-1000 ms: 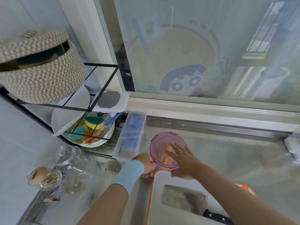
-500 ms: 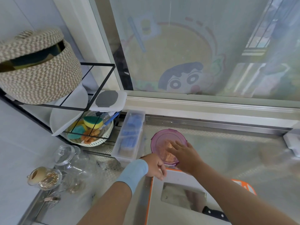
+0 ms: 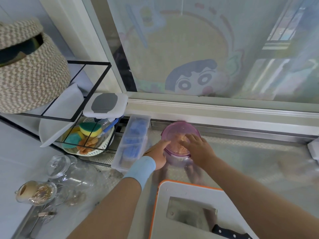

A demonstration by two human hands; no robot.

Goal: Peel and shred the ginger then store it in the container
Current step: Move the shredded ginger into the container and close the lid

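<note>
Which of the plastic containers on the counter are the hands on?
The round purple container: the left hand holds its side, the right hand presses flat on top. The long clear box with blue contents lies beside it.

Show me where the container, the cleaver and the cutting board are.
container (image 3: 177,159), head view, front wall.
cleaver (image 3: 188,214), head view, blade.
cutting board (image 3: 181,192), head view, bare far part.

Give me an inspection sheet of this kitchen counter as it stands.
Surface: steel counter by the window.
Job's things: purple container with ginger shreds inside; cutting board with cleaver on it.
Clutter: clear box, glass jars, sponges in rack, woven basket.
Hands: left hand grips the container's side; right hand flat on its top.
Cables: nothing seen.
Surroundings: cartoon sticker on the window.
</note>
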